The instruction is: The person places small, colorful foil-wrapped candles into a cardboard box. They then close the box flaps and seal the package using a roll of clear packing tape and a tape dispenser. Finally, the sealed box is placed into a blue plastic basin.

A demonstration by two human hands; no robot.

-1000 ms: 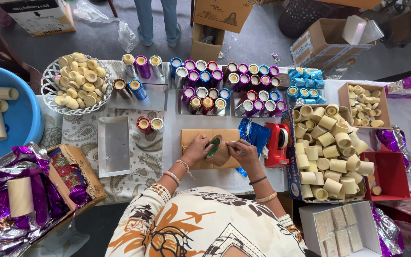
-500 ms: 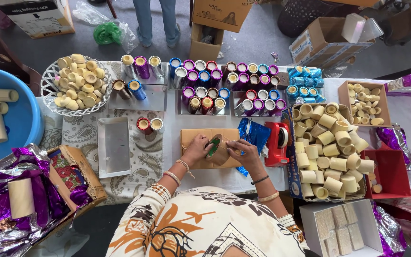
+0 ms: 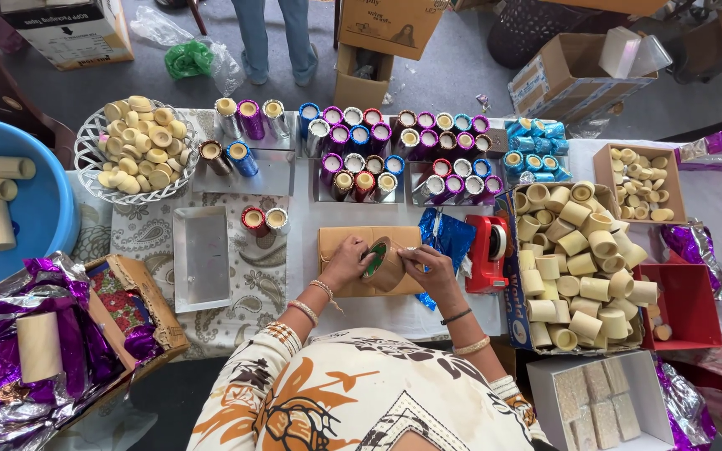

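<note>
- Containers are crowding the tabletop (image 3: 311, 250): a white wire basket (image 3: 85, 159) is holding a heap of short cream cardboard tubes, and a blue tub (image 3: 48, 209) at the left edge is holding longer cream tubes.
- A large cardboard box (image 3: 511, 321) on the right is brimming with plain cream tubes, a smaller brown box (image 3: 607, 171) behind it is carrying little cream pieces, and a red box (image 3: 695, 305) is sitting beside them with only a few pieces in it.
- Steel trays (image 3: 282, 171) along the far side are standing foil-wrapped tubes upright in purple, blue, red and silver; one steel tray (image 3: 202, 259) is lying nearer.
- A white box (image 3: 628, 392) at lower right is holding pale rectangular slabs.
- The cardboard tube (image 3: 388, 266) is lying tilted over a brown flat packet (image 3: 340, 238), at the middle of the tabletop.
- The left hand (image 3: 347, 260) is clamping the tube's green-lined end, fingers curled on it.
- The right hand (image 3: 429, 269) is gripping the tube's other side, touching it, just beside blue foil (image 3: 444, 234) and a red tape dispenser (image 3: 488, 250).
</note>
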